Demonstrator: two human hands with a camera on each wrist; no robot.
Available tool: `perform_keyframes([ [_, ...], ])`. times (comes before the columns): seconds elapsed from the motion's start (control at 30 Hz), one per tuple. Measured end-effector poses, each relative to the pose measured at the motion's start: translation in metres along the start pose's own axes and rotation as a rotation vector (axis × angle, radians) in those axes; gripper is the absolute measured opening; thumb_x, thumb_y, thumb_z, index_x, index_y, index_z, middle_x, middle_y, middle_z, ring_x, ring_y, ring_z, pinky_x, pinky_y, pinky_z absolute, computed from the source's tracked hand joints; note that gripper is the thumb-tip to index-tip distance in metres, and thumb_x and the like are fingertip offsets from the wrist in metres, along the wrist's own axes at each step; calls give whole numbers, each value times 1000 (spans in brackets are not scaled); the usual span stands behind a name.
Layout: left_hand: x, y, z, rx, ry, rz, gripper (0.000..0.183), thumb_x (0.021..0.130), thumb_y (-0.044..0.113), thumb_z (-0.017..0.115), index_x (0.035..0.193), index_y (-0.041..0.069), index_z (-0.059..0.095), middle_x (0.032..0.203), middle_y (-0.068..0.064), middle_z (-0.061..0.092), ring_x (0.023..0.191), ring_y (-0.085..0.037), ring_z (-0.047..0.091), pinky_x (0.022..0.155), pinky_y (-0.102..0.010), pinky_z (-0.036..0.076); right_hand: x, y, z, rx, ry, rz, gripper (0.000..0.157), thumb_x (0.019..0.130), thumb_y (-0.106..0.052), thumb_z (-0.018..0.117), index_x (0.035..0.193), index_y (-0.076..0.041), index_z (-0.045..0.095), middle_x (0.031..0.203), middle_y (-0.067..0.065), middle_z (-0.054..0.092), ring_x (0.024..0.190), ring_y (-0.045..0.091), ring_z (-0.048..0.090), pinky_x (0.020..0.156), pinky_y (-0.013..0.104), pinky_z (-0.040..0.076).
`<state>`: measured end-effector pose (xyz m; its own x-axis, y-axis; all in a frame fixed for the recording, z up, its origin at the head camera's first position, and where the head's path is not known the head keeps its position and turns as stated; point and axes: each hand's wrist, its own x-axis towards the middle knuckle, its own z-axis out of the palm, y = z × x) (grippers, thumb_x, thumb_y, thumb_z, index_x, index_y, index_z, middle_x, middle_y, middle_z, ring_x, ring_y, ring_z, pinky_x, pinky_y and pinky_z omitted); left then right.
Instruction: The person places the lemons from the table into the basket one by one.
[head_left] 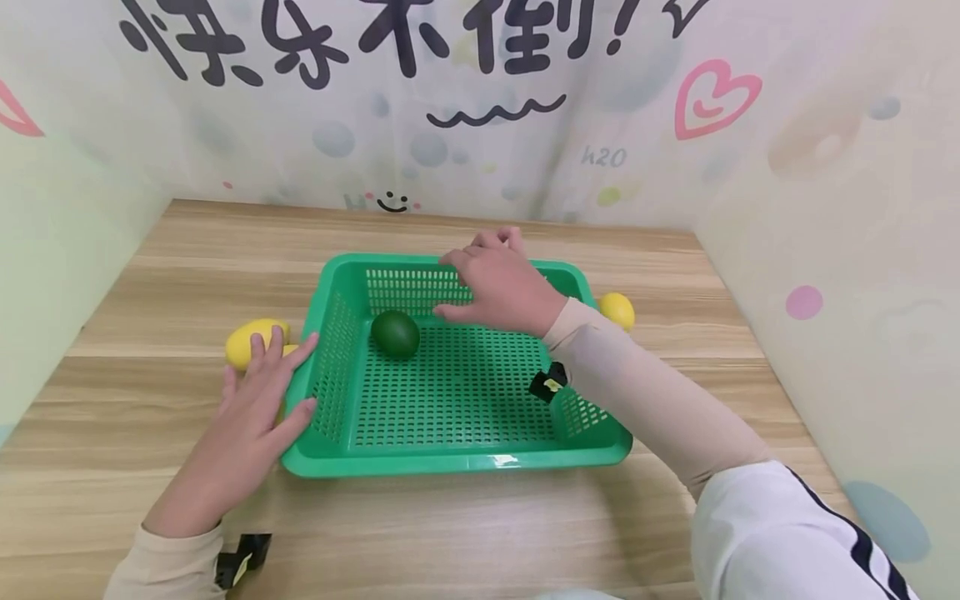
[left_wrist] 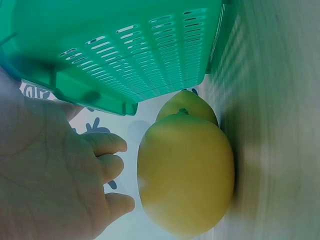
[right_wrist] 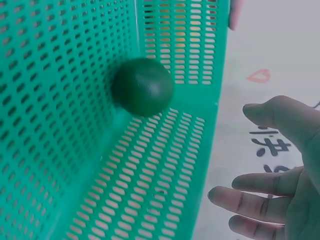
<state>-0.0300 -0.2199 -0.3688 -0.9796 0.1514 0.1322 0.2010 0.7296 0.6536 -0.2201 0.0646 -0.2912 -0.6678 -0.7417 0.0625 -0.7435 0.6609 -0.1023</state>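
A green plastic basket (head_left: pixel 457 462) with slotted walls stands on the table. Inside it, toward the back left, lies a smooth dark green oval fruit (head_left: pixel 395 335), perhaps an avocado. My left hand (head_left: pixel 251 417) rests at the basket's left rim, fingers extended. Beside and below that hand are two yellow lemon-like fruits, a nearer one (left_wrist: pixel 185 170) and one partly hidden behind it (left_wrist: pixel 189 106). Over the rear part of the basket hovers my right hand (head_left: pixel 502 287), its fingers spread loosely and nothing in them; the right wrist view shows it apart from the green fruit.
Another yellow fruit (head_left: pixel 617 311) sits just outside the basket's right side, partly behind the right forearm. A wood-grain table (head_left: pixel 480 525) lies under everything. Behind it rises a printed wall covering (head_left: pixel 480 158), with side walls left and right.
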Motion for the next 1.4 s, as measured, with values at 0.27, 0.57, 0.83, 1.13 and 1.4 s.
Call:
perform_keyframes([
  [0.27, 0, 1, -1, -2, -2, -3, 68, 107, 24, 51, 167, 22, 18, 169, -25, 2, 155, -42, -12, 115, -69, -17, -17, 11, -17, -8, 63, 47, 66, 91, -54, 72, 138, -9, 64, 91, -5, 68, 107, 23, 48, 103, 53, 20],
  [0.57, -1, 0, -2, -8, -1, 1, 68, 108, 24, 51, 167, 22, 17, 169, -26, 1, 155, -43, -13, 115, -69, -17, -38, 22, -34, -29, 133, 68, 68, 90, -52, 73, 140, -7, 62, 94, -3, 68, 110, 26, 46, 100, 55, 20],
  [0.83, 0, 0, -1, -8, 4, 13, 68, 108, 23, 51, 167, 21, 18, 169, -26, 2, 155, -44, -12, 114, -70, -17, -56, 36, -42, 0, 146, 133, 70, 88, -48, 77, 142, -7, 60, 98, 1, 70, 110, 27, 47, 100, 55, 17],
  [1.13, -2, 3, -1, -9, 9, 14, 68, 108, 24, 52, 167, 22, 18, 168, -27, 2, 155, -45, -11, 114, -70, -17, -81, 57, -45, 1, 170, 204, 68, 90, -48, 75, 141, -5, 61, 99, 4, 72, 108, 30, 48, 101, 59, 17],
  [1.4, -3, 4, -2, -16, 8, 8, 68, 108, 23, 52, 167, 21, 19, 168, -28, 3, 154, -46, -12, 115, -69, -18, -106, 74, -44, 49, 236, 270, 59, 90, -38, 78, 134, -1, 64, 97, 6, 70, 106, 32, 47, 100, 61, 15],
])
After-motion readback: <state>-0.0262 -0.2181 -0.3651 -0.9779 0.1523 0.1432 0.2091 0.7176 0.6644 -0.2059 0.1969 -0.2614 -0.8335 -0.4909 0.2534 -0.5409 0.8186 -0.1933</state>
